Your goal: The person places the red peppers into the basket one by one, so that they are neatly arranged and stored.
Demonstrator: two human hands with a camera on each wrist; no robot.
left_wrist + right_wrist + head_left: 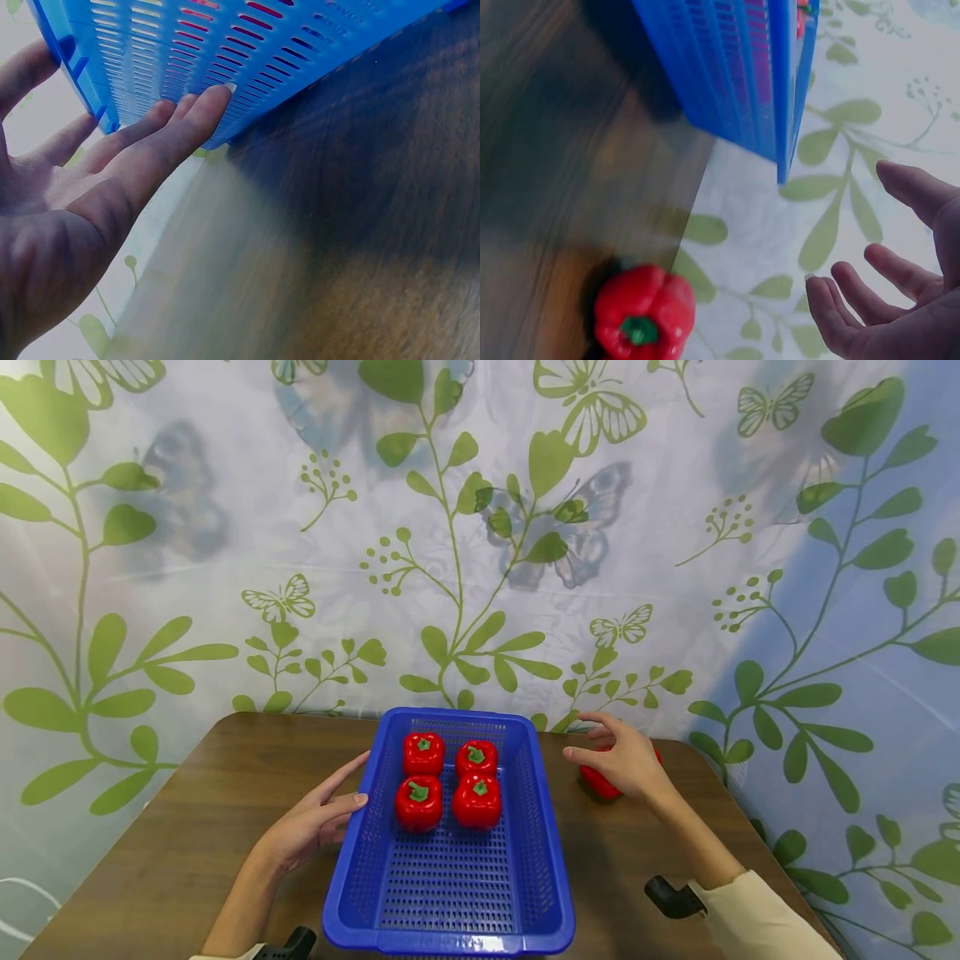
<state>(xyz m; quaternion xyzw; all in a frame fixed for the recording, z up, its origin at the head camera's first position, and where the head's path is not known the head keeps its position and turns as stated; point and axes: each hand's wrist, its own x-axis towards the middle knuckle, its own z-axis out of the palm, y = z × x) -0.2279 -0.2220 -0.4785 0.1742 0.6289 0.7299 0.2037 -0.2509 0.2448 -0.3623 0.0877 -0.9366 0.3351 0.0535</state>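
Observation:
A blue perforated plastic basket point(450, 893) stands on the table, with several glossy red bell peppers point(477, 802) with green stems in its far half. My left hand point(318, 818) is at the basket's left side, thumb near the rim and fingers extended along the outer wall; the left wrist view shows the fingers point(172, 142) against or very close to it. To the right of the basket, my right hand point(618, 760) hovers with loosely bent fingers and nothing in them. Partly hidden under it lies a red bell pepper point(646, 311), apart from the fingers in the right wrist view.
The brown wooden table point(195, 827) ends at the back against a pale curtain point(510, 560) printed with green leaves and butterflies. A white cable point(30, 910) shows at the lower left. A black wrist strap piece point(675, 897) sits by the right sleeve.

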